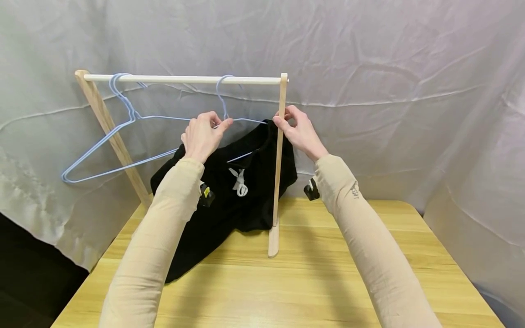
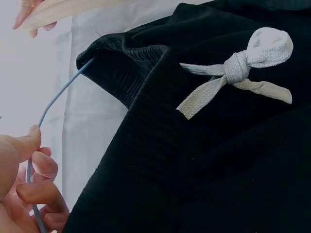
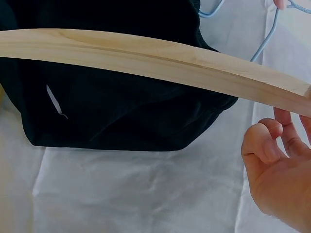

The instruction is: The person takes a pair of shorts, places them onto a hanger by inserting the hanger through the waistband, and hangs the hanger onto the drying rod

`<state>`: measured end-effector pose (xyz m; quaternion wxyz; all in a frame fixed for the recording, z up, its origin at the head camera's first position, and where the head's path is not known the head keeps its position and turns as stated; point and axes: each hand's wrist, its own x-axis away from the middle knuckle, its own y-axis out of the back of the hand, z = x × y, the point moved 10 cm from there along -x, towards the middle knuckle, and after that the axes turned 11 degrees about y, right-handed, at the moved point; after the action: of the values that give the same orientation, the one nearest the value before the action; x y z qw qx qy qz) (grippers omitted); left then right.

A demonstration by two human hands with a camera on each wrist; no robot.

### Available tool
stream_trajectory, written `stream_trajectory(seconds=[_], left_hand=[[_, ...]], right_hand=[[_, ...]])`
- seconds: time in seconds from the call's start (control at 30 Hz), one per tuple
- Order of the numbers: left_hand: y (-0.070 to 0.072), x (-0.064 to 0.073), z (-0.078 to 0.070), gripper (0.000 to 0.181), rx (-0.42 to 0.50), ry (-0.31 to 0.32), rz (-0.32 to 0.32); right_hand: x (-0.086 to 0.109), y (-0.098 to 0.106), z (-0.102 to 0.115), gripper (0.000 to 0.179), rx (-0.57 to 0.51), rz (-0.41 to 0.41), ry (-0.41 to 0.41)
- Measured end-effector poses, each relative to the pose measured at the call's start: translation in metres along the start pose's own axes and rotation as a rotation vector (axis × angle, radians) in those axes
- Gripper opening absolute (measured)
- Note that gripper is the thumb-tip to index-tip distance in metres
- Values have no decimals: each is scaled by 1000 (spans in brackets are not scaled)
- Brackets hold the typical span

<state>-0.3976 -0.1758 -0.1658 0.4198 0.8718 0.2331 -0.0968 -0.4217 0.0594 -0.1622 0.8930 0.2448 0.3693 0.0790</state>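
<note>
Black drawstring pants (image 1: 221, 209) with a knotted white drawstring (image 2: 236, 67) hang on a light-blue wire hanger (image 1: 250, 120), whose hook is over the white rail. In the left wrist view, the hanger's wire runs into the open waistband (image 2: 146, 97). My left hand (image 1: 203, 136) pinches that wire near the hook, thumb on one side and curled fingers on the other. Beyond the waistband's right corner, my right hand (image 1: 301, 130) grips the rack's wooden post (image 3: 146, 58), with fingers passing behind it. Its lower fingers (image 3: 265, 143) are curled. The lower pants drape onto the table.
Several more blue hangers (image 1: 127, 109) hang at the rail's left end. The white rail (image 1: 176, 79) joins the right post to a left wooden post (image 1: 123, 150). The rack stands on a wood-grain table (image 1: 254, 291), before a grey cloth backdrop (image 1: 389, 91).
</note>
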Motion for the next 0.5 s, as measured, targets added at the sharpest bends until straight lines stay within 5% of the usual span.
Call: stream_trajectory(seconds=[0.5], left_hand=[[11,16,-19,47,-126,-104,-18]], right_hand=[[11,2,-3,50,-64,109,-54]])
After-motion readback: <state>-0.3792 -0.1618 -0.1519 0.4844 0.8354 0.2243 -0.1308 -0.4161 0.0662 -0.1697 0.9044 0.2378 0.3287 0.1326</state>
